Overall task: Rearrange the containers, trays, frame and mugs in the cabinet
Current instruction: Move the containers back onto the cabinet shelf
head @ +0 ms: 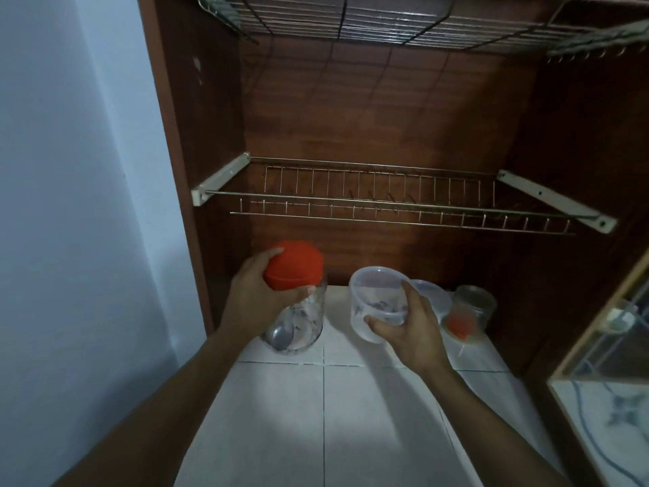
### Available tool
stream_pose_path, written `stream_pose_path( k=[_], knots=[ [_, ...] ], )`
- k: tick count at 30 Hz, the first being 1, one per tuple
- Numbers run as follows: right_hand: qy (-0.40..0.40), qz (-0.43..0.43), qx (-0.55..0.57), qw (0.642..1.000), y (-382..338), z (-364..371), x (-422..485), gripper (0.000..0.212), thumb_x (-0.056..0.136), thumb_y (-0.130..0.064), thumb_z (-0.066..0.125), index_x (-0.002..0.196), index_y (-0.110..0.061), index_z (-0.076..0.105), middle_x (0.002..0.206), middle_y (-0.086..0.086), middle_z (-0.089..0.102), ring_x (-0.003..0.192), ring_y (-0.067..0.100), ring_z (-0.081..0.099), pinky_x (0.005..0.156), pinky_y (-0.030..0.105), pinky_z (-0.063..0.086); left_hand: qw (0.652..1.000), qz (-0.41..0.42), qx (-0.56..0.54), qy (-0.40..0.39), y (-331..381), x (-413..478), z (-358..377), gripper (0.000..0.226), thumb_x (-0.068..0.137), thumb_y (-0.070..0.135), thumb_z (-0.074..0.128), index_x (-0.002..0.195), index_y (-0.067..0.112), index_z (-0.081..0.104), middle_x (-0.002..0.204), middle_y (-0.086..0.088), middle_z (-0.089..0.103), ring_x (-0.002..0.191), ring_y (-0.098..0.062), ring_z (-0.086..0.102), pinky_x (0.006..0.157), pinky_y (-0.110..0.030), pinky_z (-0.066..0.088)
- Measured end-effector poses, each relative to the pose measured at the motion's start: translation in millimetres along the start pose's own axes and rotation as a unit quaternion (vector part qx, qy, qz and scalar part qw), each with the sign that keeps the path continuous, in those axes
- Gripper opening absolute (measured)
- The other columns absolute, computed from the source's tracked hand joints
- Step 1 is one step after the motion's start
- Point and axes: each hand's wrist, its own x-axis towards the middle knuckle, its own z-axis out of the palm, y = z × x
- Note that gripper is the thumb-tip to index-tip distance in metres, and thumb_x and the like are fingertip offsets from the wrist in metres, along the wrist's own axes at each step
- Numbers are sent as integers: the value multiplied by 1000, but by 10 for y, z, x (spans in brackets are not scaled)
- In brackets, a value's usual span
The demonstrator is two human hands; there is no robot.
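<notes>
single head-worn wide-angle view, facing forward and down into the open cabinet [386, 128] from close range (edges bowed by the lens); tiled bench [351, 416] fills the lower frame, wire rack [386, 205] at mid-height, left hand [260, 304] and right hand [411, 332] just below centre.

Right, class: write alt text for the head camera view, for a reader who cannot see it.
A person's left hand grips the orange lid of a clear jar while the right hand holds a lidded clear tub, at a white tiled counter beneath wire racks in a brown cabinet.
</notes>
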Motion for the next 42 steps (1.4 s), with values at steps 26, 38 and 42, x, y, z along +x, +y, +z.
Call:
stream_pose_path(
  k=[26,38,42],
  knots=[
    [29,-22,11,999,-544,-646,-1372,89,71,-43,84,145,-20,39,142,0,47,125,18,46,97,29,41,999,39,3,-35,488,-1022,-597,92,57,63,82,136,36,43,134,4,49,111,-15,49,93,-36,50],
    [33,-52,15,998,-494,-1157,-1952,84,69,-46,83,139,-19,47,133,-8,52,122,13,49,100,33,45,999,32,-10,-25,887,-1729,-648,93,55,64,75,137,33,43,132,7,48,109,-13,47,87,-28,46],
    [18,-58,11,998,-374,-1387,-2133,87,67,-50,82,141,-23,45,139,-6,52,125,16,50,102,39,47,1000,18,-10,-23,1087,-2070,-588,96,54,63,74,138,32,41,137,6,47,110,-11,46,85,-25,44]
  ],
)
